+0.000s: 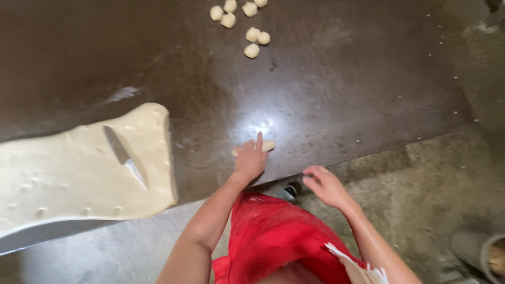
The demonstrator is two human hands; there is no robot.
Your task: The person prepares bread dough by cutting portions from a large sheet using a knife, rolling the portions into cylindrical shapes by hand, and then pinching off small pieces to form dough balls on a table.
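My left hand (250, 159) presses palm-down on a small pale dough piece (268, 145) near the front edge of the dark table (336, 79), one finger stretched forward. My right hand (323, 185) hovers off the table edge over the floor, fingers loosely curled, holding nothing that I can see. A broad flat slab of pale dough (68, 173) lies at the left, with a knife (124, 157) resting on top of it. Several small dough balls (252, 35) sit at the far middle of the table.
The table's front edge runs diagonally from lower left to upper right. Below it is rough concrete floor (431, 179). A round container (486, 255) stands at the lower right. A red cloth (279, 236) covers my front.
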